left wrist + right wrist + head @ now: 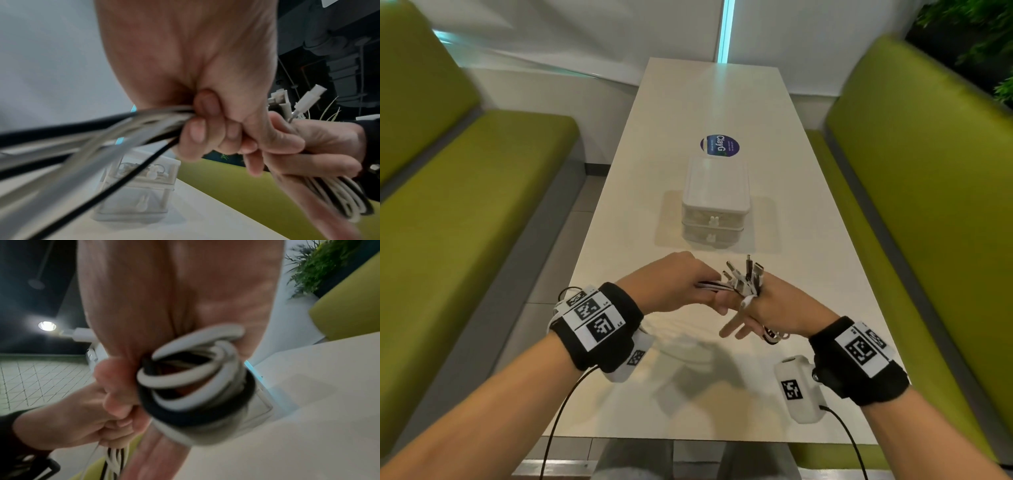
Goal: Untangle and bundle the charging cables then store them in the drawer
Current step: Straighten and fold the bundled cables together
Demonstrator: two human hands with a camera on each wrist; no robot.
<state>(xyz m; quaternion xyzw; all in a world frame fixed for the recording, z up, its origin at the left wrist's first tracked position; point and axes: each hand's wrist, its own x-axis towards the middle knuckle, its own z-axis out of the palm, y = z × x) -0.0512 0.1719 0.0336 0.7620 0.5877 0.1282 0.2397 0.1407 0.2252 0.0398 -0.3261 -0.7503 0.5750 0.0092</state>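
Observation:
Above the table's near end, both hands hold one bunch of white and black charging cables (744, 279). My left hand (681, 286) grips the loose strands (115, 128) in a curled fist (207, 128). My right hand (770, 308) holds the bundle, connector ends (748, 269) sticking up and loops (774, 335) hanging below; two of its fingers (732, 325) point down-left. In the right wrist view the coil (195, 379) is looped over the right hand, blurred. The small white two-drawer box (714, 202) stands mid-table beyond the hands, both drawers closed.
The narrow white table (808, 274) runs away from me, with a round blue sticker (719, 145) behind the box. Green bench seats flank it on the left (465, 205) and right (928, 205). A plant (983, 41) stands at the far right.

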